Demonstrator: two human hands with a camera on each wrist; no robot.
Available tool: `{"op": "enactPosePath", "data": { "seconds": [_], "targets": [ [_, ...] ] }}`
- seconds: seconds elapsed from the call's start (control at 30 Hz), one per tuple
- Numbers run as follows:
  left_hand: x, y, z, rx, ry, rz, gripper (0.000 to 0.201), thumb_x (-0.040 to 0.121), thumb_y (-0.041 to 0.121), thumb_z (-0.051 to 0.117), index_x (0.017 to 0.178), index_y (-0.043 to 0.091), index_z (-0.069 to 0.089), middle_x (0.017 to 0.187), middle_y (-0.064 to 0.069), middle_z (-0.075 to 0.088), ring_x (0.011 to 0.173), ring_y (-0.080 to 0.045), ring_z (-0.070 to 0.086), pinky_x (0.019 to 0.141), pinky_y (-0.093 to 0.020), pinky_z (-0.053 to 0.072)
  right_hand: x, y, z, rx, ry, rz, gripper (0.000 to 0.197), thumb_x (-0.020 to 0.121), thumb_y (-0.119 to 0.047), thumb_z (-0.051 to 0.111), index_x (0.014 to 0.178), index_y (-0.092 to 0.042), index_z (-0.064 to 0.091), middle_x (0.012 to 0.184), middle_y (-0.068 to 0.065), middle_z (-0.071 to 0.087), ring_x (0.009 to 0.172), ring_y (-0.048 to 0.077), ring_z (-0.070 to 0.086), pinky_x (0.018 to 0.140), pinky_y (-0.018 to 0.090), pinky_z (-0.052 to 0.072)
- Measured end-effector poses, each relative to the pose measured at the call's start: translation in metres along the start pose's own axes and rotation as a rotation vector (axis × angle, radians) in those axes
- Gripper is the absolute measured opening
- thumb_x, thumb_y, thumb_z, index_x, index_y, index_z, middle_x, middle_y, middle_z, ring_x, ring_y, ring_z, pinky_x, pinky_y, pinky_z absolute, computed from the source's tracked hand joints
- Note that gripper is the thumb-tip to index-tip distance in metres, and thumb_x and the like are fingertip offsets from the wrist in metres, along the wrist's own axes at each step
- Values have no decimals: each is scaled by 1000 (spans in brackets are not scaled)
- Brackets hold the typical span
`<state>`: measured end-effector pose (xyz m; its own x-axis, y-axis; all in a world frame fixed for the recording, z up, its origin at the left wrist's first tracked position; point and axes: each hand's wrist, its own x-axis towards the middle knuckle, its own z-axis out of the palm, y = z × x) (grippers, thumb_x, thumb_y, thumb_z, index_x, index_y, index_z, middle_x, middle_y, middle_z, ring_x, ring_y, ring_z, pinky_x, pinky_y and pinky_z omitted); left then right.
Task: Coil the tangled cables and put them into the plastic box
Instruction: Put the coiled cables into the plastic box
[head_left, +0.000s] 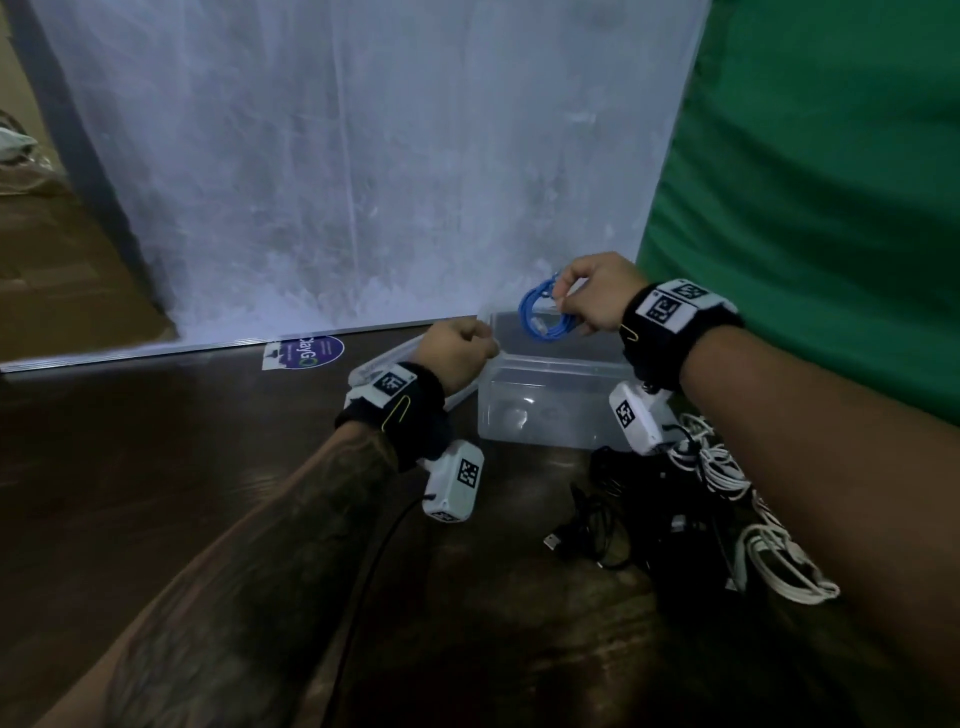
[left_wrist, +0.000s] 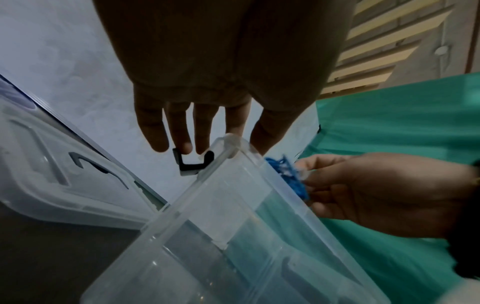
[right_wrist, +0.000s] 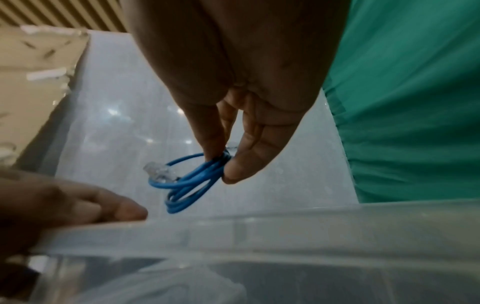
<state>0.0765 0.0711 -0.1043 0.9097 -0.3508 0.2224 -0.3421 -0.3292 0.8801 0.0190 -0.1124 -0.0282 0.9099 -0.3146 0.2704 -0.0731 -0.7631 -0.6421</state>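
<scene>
Both hands are working at the clear plastic box (head_left: 550, 410), and we are recording them in turn. We are seeing the right hand (head_left: 597, 299) pinching a coiled blue Ethernet cable (head_left: 545, 312) between thumb and fingertips (right_wrist: 233, 170), the coil hanging above the box's open top, toward its far edge and clear of the rim. The left hand (head_left: 457, 353) is resting at the box's far left corner; in the left wrist view its fingers (left_wrist: 153, 131) are hanging fairly straight and holding nothing, though we cannot tell whether they are pressing on the rim. The box lid (head_left: 379, 364) is lying on the bench beside the box's left side. A tangle of black cables (head_left: 623, 499) and white cables (head_left: 769, 551) is lying on the bench near the box's right front corner, not yet coiled.

We are judging the step in hand as depositing the first finished coil. The next move is calling for lowering the coil inside the walls before releasing, so the loops are not springing open, then turning to the tangle.
</scene>
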Motion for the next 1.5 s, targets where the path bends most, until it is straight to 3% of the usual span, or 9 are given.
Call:
{"op": "enactPosePath", "data": {
  "seconds": [0.17, 0.33, 0.6, 0.8, 0.93, 1.03, 1.2, 1.37, 1.5],
  "targets": [
    [-5, -15, 8, -7, 56, 47, 34, 85, 35, 64, 113, 17, 69, 112, -4, 69, 103, -20, 63, 98, -37, 49, 7, -1, 22, -184, -242, 74, 10, 82, -2, 72, 83, -11, 74, 80, 11, 69, 62, 19, 62, 61, 32, 59],
    [-5, -22, 13, 2, 104, 96, 28, 90, 32, 61, 114, 20, 68, 115, -2, 68, 105, -18, 62, 98, -35, 47, 3, -10, 36, -485, -483, 87, 38, 90, -45, 60, 107, -13, 73, 111, 3, 67, 101, 23, 63, 94, 34, 50],
    [-4, -28, 17, -29, 111, 156, 17, 94, 29, 58, 108, 25, 68, 107, 4, 65, 101, -12, 58, 90, -26, 44, -1, -12, 53, -104, -670, 327, 34, 98, -30, 51, 82, -6, 68, 59, 7, 71, 48, 21, 67, 49, 26, 55],
    [-4, -30, 16, -16, 108, 148, 27, 94, 32, 56, 117, 23, 66, 114, 0, 67, 105, -15, 60, 92, -27, 44, 8, -7, 53, -351, -699, 290, 36, 99, -43, 50, 89, -13, 67, 106, 15, 69, 95, 34, 69, 93, 45, 55],
    [-7, -29, 16, -27, 109, 159, 20, 95, 29, 55, 111, 26, 66, 110, 3, 65, 104, -14, 59, 90, -25, 42, 4, -6, 50, -235, -767, 366, 41, 102, -35, 47, 77, -9, 65, 74, 14, 69, 47, 22, 66, 51, 29, 54],
    [-7, -27, 16, -30, 95, 177, 12, 95, 27, 55, 103, 32, 63, 106, 6, 63, 103, -13, 59, 92, -29, 44, -2, -4, 50, -102, -901, 438, 58, 101, -33, 45, 50, -12, 63, 50, 4, 58, 36, 15, 53, 42, 22, 43],
    [-6, -30, 15, 26, 111, 178, 32, 97, 34, 53, 124, 21, 63, 120, -2, 65, 111, -16, 58, 95, -28, 43, 3, -6, 38, -559, -506, 9, 42, 98, -53, 48, 112, -18, 65, 121, 5, 61, 110, 24, 58, 91, 33, 42],
    [-10, -28, 15, 53, 142, 188, 35, 97, 36, 54, 125, 19, 63, 123, -4, 65, 113, -16, 58, 92, -22, 39, -35, 5, 14, -236, -216, -375, 15, 89, -26, 70, 89, -11, 72, 77, -3, 65, 70, 7, 57, 69, 25, 45],
    [-12, -27, 13, 88, 113, 214, 35, 98, 36, 51, 125, 18, 63, 122, -3, 65, 112, -17, 58, 92, -24, 40, -80, 12, -1, -258, -548, -315, 10, 91, -15, 64, 95, -18, 72, 71, -6, 69, 62, 1, 62, 66, 23, 51]
  ]
}}
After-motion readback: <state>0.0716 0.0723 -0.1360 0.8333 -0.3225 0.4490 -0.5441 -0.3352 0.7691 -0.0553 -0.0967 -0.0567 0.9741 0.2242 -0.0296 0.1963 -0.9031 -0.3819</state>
